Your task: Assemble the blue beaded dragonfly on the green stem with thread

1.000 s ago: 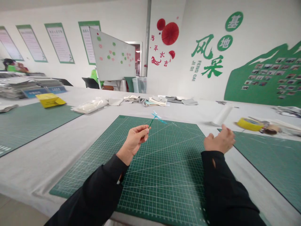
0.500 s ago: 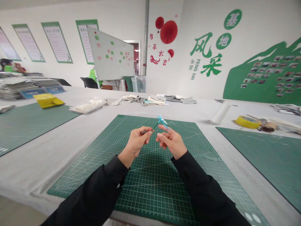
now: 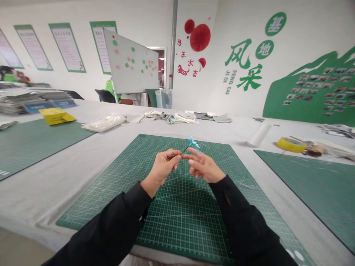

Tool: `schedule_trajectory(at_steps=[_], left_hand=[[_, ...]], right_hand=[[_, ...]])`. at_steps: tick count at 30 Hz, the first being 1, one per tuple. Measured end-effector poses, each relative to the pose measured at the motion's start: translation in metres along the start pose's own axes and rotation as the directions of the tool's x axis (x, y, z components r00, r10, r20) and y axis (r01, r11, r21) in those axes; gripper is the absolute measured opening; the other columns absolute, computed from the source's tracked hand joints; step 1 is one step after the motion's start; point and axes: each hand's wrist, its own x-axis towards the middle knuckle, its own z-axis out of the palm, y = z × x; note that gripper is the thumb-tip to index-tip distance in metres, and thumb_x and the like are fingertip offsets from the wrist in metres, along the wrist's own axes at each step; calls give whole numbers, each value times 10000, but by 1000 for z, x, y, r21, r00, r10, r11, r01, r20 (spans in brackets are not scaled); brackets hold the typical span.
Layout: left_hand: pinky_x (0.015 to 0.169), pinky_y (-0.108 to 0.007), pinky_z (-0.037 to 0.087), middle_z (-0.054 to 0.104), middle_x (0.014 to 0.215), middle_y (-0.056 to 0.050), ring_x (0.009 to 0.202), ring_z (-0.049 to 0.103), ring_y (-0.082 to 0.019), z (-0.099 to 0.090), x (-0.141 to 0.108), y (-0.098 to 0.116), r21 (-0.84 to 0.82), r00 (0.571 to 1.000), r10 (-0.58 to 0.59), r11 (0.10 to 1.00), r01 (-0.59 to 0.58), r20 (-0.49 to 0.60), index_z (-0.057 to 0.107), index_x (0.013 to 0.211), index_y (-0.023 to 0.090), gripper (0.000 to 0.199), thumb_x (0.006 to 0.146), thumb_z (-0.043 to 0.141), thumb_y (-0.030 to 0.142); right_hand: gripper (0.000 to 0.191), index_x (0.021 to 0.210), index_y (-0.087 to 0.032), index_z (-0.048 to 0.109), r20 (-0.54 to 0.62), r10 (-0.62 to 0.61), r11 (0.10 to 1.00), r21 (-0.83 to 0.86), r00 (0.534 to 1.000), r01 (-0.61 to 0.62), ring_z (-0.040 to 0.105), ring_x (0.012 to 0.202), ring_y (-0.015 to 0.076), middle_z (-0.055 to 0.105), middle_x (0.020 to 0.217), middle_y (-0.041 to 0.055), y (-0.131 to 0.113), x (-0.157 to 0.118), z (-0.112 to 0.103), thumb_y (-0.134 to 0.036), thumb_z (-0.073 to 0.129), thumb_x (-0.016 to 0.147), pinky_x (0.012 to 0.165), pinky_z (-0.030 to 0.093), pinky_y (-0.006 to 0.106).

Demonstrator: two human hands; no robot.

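Observation:
A small blue flower with white beads [image 3: 194, 142] sits at the top of a thin green stem [image 3: 185, 150]. My left hand [image 3: 164, 165] pinches the lower end of that stem between thumb and fingers. Just right of it, my right hand [image 3: 203, 164] has its fingers apart, the fingertips beside the stem below the blue petals; whether they touch it is too small to tell. Both hands are above the green cutting mat [image 3: 183, 210].
More cutting mats lie at left [image 3: 36, 144] and right [image 3: 310, 184]. Toward the back are a plastic bag [image 3: 104, 123], fabric pieces [image 3: 184, 117], a yellow box [image 3: 57, 116], yellow tape [image 3: 291, 145] and a white roll [image 3: 259, 135]. A person [image 3: 9, 75] is at far left.
My right hand has shifted slightly right, and its fingers have spread and reached toward the stem. The flower has moved slightly right with my left hand still pinching the stem.

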Motion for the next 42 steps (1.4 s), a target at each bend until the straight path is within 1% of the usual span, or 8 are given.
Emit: schedule_trajectory(at_steps=[4, 14, 17, 22, 25, 30, 36, 42], left_hand=[[398, -157, 249, 470, 468, 49, 404, 382, -26, 0, 0, -2, -38, 1000, 3, 999, -3, -8, 660, 803, 100, 194, 660, 712, 222], [361, -148, 179, 591, 728, -16, 424, 421, -2, -15, 12, -1, -298, 999, -33, 954, 23, -30, 645, 777, 89, 240, 596, 763, 194], [371, -151, 221, 588, 720, -8, 436, 430, -8, -19, 14, 0, -331, 999, -44, 943, 33, -25, 641, 784, 96, 243, 592, 764, 178], [404, -152, 285, 577, 701, -2, 459, 444, -15, -22, 14, -1, -371, 997, -62, 926, 71, 38, 638, 795, 97, 222, 615, 752, 157], [401, -154, 283, 567, 687, 4, 452, 438, -16, -23, 15, -2, -383, 998, -62, 921, 69, 29, 632, 792, 99, 222, 613, 752, 153], [379, -151, 239, 557, 655, 8, 437, 436, -17, -19, 15, -4, -284, 997, -66, 957, 52, -37, 641, 801, 92, 252, 590, 756, 169], [369, -161, 180, 546, 584, 8, 408, 389, -17, -7, 9, -11, -148, 999, -44, 988, 38, -32, 636, 781, 89, 240, 603, 737, 214], [395, -165, 222, 476, 452, 44, 395, 391, -41, -2, 4, -13, -40, 998, -55, 998, 56, 26, 640, 817, 99, 282, 624, 741, 279]], right_hand=[[473, 997, -145, 628, -3, -14, 994, -107, 1000, 14, 373, 394, 58, 456, 511, -68, 2, -1, 20, -500, 648, 686, 384, 312, 218], [305, 688, -175, 717, -300, -184, 845, -535, 936, -6, 391, 468, 114, 456, 480, -21, 9, 5, -44, -454, 594, 685, 503, 338, 283], [219, 635, -176, 691, -513, -379, 730, -677, 770, -92, 488, 658, 190, 569, 635, 46, 8, 0, -80, -355, 573, 680, 696, 382, 363], [275, 745, -127, 680, -702, -630, 638, -711, 331, -296, 486, 896, 300, 567, 787, 139, 8, -17, -127, -295, 463, 738, 877, 301, 493], [299, 866, -111, 692, -698, -683, 620, -709, 213, -335, 487, 955, 315, 583, 908, 172, 10, -20, -129, -264, 463, 751, 891, 302, 505], [568, 1201, -96, 574, -642, -700, 624, -763, 313, -171, 504, 1073, 279, 529, 1220, 177, 9, -7, -95, -94, 448, 647, 906, 376, 442], [424, 1132, -140, 618, -510, -458, 838, -520, 729, 163, 553, 515, 116, 645, 1096, 132, 11, 3, -19, -334, 491, 776, 533, 480, 318], [553, 1160, -118, 586, -218, -233, 942, -291, 948, 165, 531, 426, 115, 680, 664, 51, 18, -1, 31, -509, 557, 769, 374, 361, 231]])
